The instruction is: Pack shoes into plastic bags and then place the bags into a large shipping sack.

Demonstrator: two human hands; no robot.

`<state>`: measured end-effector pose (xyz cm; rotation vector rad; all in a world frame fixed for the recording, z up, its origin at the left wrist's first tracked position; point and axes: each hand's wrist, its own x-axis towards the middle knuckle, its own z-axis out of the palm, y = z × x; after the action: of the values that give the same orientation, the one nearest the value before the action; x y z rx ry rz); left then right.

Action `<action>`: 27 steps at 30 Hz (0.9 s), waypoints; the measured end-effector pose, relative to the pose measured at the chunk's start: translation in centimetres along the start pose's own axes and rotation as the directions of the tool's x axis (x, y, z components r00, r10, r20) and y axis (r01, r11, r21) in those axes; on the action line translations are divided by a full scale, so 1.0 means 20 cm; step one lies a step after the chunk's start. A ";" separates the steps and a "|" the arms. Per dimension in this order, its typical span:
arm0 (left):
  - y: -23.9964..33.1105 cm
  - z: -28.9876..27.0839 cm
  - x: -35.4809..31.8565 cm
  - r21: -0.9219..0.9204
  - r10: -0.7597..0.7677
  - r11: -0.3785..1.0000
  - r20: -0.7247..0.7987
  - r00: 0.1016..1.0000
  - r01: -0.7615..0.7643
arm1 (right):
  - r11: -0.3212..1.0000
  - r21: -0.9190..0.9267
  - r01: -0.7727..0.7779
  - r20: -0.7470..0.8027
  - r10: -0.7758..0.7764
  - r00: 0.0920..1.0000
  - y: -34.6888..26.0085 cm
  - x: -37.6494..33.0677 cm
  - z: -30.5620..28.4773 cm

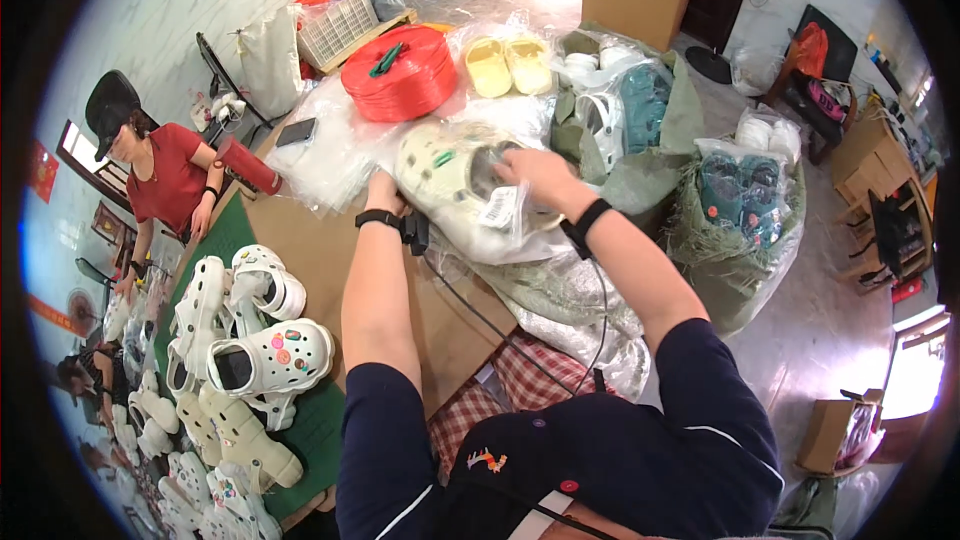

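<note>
A cream clog (pixel 425 152) with a green charm lies in a clear plastic bag (pixel 505 238) in front of me. At the clog's left side my left hand (pixel 386 192) is closed on the bag's edge, its fingertips partly hidden. My right hand (pixel 540 178) is closed on the bag beside the clog's opening, above a white label (pixel 499 207). Behind the clog sit a big roll of red plastic twine (pixel 400 80) and a pair of yellow slippers (pixel 510 67). More clear film (pixel 330 155) is spread to the left of the clog.
White clogs with charms (pixel 275 358) and beige clogs (pixel 245 440) are piled at left on a green mat (pixel 225 230). Sacks (pixel 640 175) of bagged footwear stand right. A phone (pixel 297 132) lies at the table's far left, near a co-worker in red (pixel 172 175).
</note>
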<state>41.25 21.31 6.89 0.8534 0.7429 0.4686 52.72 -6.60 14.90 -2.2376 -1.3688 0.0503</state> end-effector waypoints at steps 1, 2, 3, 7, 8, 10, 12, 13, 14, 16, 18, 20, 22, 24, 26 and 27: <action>-0.04 -0.02 -0.05 0.111 -0.006 0.993 -0.185 0.983 0.027 | 0.997 -0.009 -0.082 0.036 0.082 0.996 0.02 0.00 0.08; -0.06 -0.11 -0.10 0.208 0.237 0.961 -0.279 0.931 -0.182 | 0.990 -0.016 -0.139 0.073 0.140 0.987 -0.01 0.01 0.12; -0.06 -0.18 -0.14 0.322 0.468 0.873 -0.344 0.814 -0.366 | 0.991 -0.006 -0.132 0.081 0.132 0.988 -0.04 0.06 0.14; -0.24 0.09 -0.58 0.862 0.963 0.144 -0.008 0.270 -0.487 | 0.966 0.097 -0.239 0.209 0.215 0.954 0.07 0.00 0.04; -0.28 0.20 -0.79 0.766 0.899 0.058 0.240 0.368 -0.641 | 0.933 0.322 -0.161 0.065 0.148 0.987 0.15 -0.05 0.04; -0.40 0.20 -1.09 0.615 0.542 -0.116 0.697 0.469 -0.780 | 0.916 0.401 0.017 -0.311 0.118 0.943 0.14 -0.18 -0.01; -0.51 0.26 -1.26 0.449 0.000 -0.260 0.885 0.465 -0.855 | 0.805 0.574 0.147 -0.603 0.295 0.741 0.20 -0.42 -0.04; -0.55 0.32 -1.34 0.338 -0.229 -0.268 0.887 0.401 -0.902 | 0.681 0.726 0.092 -0.528 0.467 0.709 0.27 -0.59 -0.01; -0.62 0.38 -1.36 0.331 -0.228 -0.268 0.891 0.393 -0.905 | 0.707 0.708 -0.005 -0.482 0.488 0.728 0.34 -0.73 0.03; -0.79 0.48 -1.32 0.208 0.079 -0.420 0.978 0.193 -0.883 | 0.864 0.480 -0.155 -0.480 0.406 0.777 0.51 -1.00 0.28; -0.84 0.49 -1.26 0.207 0.043 -0.559 0.974 0.221 -0.803 | 0.955 0.040 -0.295 0.151 0.286 0.946 0.41 -1.27 0.38; -0.93 0.46 -1.17 0.162 0.126 -0.688 0.987 0.104 -0.707 | 0.923 0.199 -0.329 0.555 0.170 0.814 0.26 -1.44 0.41; -0.92 0.46 -1.22 0.079 -0.200 -0.628 0.945 0.259 -0.774 | 0.877 0.292 -0.381 0.643 0.115 0.757 0.21 -1.53 0.33; -0.87 0.35 -1.32 0.023 -0.427 -0.557 0.849 0.310 -0.830 | 0.759 0.592 -0.271 0.349 0.062 0.935 0.29 -1.51 0.34; -0.80 0.30 -1.44 0.030 -0.426 -0.557 0.848 0.316 -0.830 | 0.696 0.557 -0.453 0.305 0.336 0.891 0.46 -1.32 0.41; -0.78 0.29 -1.49 0.025 -0.430 -0.564 0.844 0.319 -0.826 | 0.670 0.588 -0.454 0.385 0.262 0.885 0.60 -1.22 0.53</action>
<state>27.13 -9.78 8.66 3.1800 -0.8109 -0.1205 47.45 -27.16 -5.18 -1.8564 -0.7915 0.8842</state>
